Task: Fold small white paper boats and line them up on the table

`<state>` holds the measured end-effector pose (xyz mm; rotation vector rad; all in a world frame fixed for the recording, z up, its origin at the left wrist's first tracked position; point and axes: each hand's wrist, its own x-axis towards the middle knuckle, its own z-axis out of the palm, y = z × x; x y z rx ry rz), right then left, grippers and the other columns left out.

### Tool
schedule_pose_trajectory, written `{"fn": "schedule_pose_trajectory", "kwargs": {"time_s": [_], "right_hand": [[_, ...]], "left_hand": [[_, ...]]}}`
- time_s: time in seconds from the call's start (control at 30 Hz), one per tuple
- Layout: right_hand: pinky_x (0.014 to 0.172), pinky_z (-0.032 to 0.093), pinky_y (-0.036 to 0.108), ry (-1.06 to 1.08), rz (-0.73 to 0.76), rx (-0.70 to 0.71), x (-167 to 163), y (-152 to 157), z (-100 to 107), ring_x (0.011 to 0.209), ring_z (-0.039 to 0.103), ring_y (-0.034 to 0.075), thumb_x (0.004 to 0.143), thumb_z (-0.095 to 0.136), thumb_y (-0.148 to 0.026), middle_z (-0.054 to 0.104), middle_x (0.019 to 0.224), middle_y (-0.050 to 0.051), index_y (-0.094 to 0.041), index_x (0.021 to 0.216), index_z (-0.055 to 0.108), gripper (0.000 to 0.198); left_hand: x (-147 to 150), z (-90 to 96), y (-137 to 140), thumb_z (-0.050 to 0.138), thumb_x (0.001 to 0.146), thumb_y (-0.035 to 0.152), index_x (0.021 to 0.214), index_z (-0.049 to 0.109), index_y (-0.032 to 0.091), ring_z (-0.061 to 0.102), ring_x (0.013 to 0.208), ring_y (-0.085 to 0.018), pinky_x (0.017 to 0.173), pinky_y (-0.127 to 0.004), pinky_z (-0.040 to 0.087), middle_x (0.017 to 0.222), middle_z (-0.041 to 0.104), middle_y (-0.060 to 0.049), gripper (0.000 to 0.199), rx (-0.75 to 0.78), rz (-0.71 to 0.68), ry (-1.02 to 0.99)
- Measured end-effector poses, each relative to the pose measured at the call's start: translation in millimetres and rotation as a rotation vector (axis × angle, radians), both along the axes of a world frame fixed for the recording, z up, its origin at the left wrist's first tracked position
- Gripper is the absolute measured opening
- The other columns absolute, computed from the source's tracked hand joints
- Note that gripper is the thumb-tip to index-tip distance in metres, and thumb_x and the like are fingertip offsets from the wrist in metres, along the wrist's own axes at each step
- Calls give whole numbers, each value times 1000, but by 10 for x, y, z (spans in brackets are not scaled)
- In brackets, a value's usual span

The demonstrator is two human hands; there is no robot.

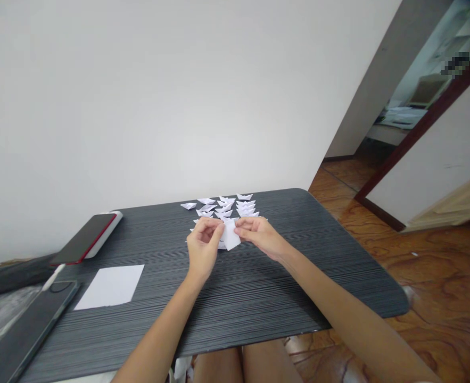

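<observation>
Left hand (203,242) and right hand (262,234), nearly closed, pinch 1 folded paper (231,237); tugging could tear it. Dipping could crush paper boats (245,209).

A dark table (298,229) with streaked grain is seen across the lower frame. Small white paper boats (245,210) are grouped in rough columns near its far edge, centre. At left, a white sheet (110,287) is laid flat; above it, a red-edged device (85,239) is stacked on a white object (105,236).
</observation>
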<state>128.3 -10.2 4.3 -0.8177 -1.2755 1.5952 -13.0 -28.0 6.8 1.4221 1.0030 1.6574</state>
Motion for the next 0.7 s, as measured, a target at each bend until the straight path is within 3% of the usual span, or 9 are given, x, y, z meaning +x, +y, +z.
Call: {"fn": "schedule_pose_trajectory", "kwargs": {"time_s": [0.1, 0.23, 0.4, 0.57, 0.7], "right_hand": [[60, 43, 23, -97, -166, 133, 13, 21, -8, 59, 56, 10, 62, 65, -26, 61, 66, 0, -14, 72, 57, 18], [62, 43, 24, -193, -185, 268, 67, 26, 27, 64, 57, 12, 65, 62, -23, 62, 70, 2, -14, 74, 59, 13], [56, 41, 22, -134, -132, 265, 94, 14, 62, 59, 55, 10, 67, 60, -23, 62, 68, 0, -16, 78, 58, 13], [57, 40, 21, -67, -116, 246, 112, 22, 69, 60, 54, 10, 67, 61, -23, 61, 68, 0, -16, 74, 58, 11], [58, 40, 21, -44, -103, 226, 127, 27, 64, 61, 54, 10, 68, 60, -23, 61, 68, 0, -16, 74, 58, 10]], "left_hand": [[1, 19, 0, 56, 71, 21, 71, 55, 14, 53, 60, -9, 57, -21, 43, 74, 53, -1, 8, -71, -153, 6], [-32, 21, 32, 51, 76, 26, 86, 55, 15, 53, 51, -8, 53, -23, 42, 72, 53, 0, 15, -166, -297, 28], [-50, -15, 44, 54, 74, 23, 98, 54, 18, 53, 59, -9, 56, -21, 43, 74, 54, -1, 25, -166, -407, -7], [-46, -60, 37, 57, 72, 20, 96, 58, 17, 50, 70, -9, 62, -20, 43, 85, 56, -4, 24, -126, -435, -41], [-39, -45, 18, 58, 71, 18, 101, 56, 19, 51, 71, -10, 63, -22, 44, 82, 56, -4, 30, -107, -452, -31]]}}
